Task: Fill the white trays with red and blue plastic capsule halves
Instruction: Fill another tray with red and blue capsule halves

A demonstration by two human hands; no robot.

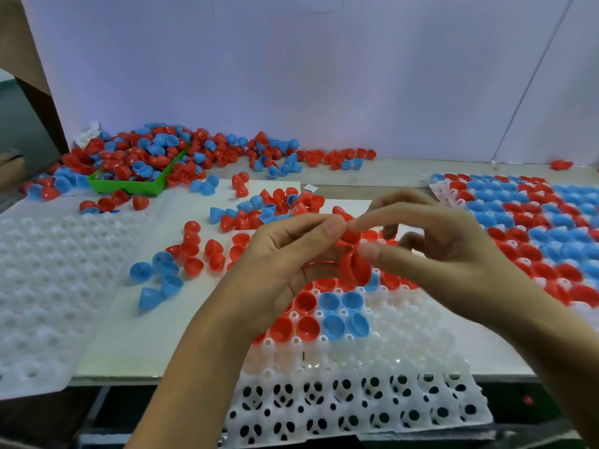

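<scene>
2 hands (285, 260) (434, 251), glossy red domed halves (355, 264)

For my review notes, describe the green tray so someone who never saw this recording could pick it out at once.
Start at the big heap of loose red and blue plastic capsule halves along the back wall, on the far left of the table. The shallow green rectangular plastic tray sits half-buried in that heap, capsule halves spilling over it. It is the only green thing here; the white dimpled plastic trays nearer the person are flat and perforated.
</scene>
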